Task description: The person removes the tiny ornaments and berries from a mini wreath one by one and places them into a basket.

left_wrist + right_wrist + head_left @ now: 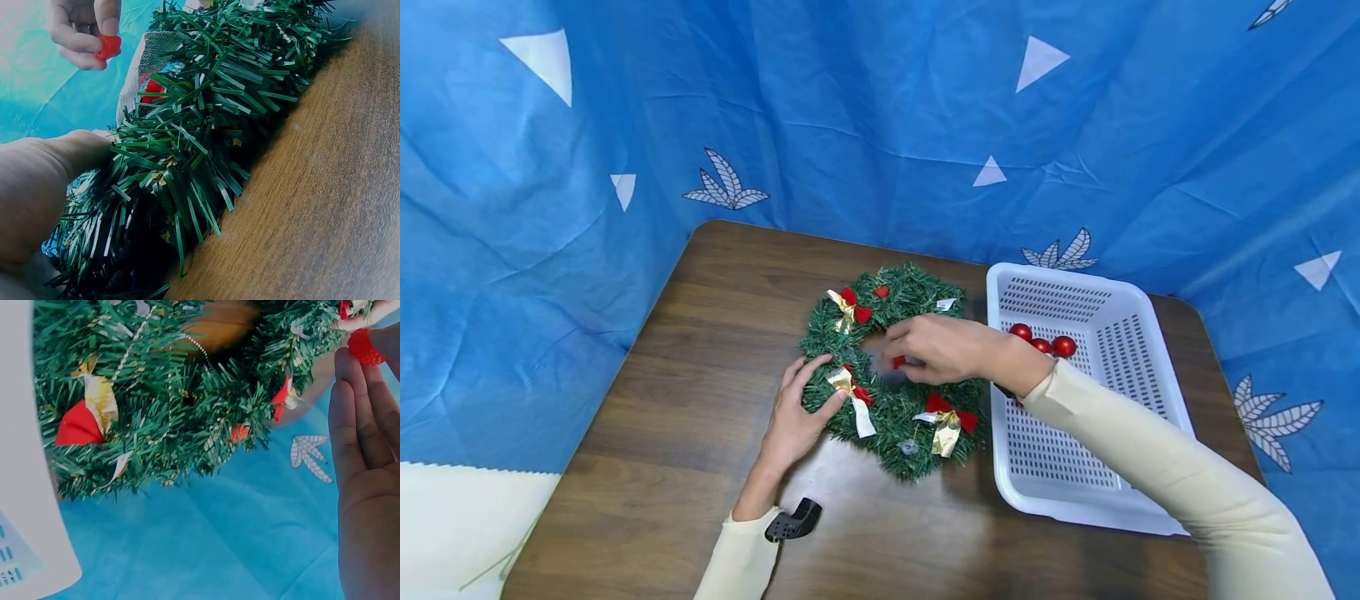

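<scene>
A green artificial wreath (902, 429) lies on the table, trimmed with red, gold and white bows (950, 423). My left hand (797, 417) holds the wreath's left side, its thumb beside one bow (850, 390). Over the wreath's central opening, my right hand (936, 346) pinches a small red raspberry ornament (365, 347) between thumb and fingertips. A similar red berry (881, 292) sits in the greenery at the far side. In the left wrist view, the pinched berry is raised above the branches.
A white perforated plastic basket (1060, 454) stands right of the wreath, under the right forearm. Several shiny red balls (1063, 347) lie in it, partly hidden by the arm. Blue patterned cloth (865, 125) hangs behind and beside the wooden table (662, 400).
</scene>
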`<state>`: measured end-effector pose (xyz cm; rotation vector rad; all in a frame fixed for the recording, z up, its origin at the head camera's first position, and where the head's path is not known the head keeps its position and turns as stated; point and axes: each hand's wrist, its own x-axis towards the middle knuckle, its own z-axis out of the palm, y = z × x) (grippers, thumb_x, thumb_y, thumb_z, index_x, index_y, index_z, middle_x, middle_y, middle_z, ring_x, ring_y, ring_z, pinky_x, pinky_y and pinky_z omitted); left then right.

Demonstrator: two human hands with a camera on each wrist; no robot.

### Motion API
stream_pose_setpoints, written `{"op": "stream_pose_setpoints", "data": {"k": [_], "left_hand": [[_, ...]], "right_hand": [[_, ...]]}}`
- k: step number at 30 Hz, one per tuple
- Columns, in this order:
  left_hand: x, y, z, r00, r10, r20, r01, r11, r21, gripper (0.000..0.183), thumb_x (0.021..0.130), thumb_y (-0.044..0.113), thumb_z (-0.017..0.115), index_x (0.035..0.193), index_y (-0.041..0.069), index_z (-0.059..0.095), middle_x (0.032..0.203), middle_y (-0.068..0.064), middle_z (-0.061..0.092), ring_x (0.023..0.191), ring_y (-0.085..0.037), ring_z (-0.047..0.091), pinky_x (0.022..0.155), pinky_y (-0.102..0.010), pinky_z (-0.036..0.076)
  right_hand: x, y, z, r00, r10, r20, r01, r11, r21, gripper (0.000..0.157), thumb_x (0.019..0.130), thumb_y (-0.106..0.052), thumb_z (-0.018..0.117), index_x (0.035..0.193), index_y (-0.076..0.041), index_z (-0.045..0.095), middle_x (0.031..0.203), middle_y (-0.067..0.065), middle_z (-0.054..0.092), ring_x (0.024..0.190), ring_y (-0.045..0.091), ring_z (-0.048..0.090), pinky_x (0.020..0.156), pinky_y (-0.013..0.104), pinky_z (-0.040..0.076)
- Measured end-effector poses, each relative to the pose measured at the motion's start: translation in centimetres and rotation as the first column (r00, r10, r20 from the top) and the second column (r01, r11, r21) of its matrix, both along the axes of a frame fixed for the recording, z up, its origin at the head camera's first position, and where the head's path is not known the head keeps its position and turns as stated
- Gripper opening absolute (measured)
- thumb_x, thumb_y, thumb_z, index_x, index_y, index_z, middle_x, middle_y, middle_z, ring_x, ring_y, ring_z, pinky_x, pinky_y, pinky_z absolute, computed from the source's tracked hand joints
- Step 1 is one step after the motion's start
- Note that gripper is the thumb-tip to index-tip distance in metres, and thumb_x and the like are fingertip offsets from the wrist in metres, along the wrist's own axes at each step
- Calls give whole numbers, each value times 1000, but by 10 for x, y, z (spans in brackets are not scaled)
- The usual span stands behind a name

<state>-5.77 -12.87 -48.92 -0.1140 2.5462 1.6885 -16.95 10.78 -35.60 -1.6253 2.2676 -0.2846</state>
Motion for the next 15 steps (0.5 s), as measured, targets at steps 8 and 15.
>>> {"op": "stream_pose_setpoints", "data": {"k": [8, 15], "left_hand": [[0, 0, -1, 1000, 0, -25, 0, 1000, -2, 59, 90, 33, 76, 144, 27, 53, 161, -19, 27, 145, -47, 29, 111, -71, 26], [0, -1, -1, 1000, 0, -22, 0, 1000, 2, 59, 90, 34, 75, 144, 28, 53, 161, -18, 26, 146, -47, 29, 111, -72, 26]], "right_hand": [[-3, 21, 4, 999, -6, -42, 3, 997, -78, 14, 91, -8, 66, 102, -13, 74, 111, 4, 70, 91, 12, 67, 79, 30, 57], [-4, 42, 7, 996, -77, -50, 70, 988, -134, 16, 88, -5, 67, 102, -11, 73, 110, 3, 70, 90, 12, 65, 75, 28, 56]]}}
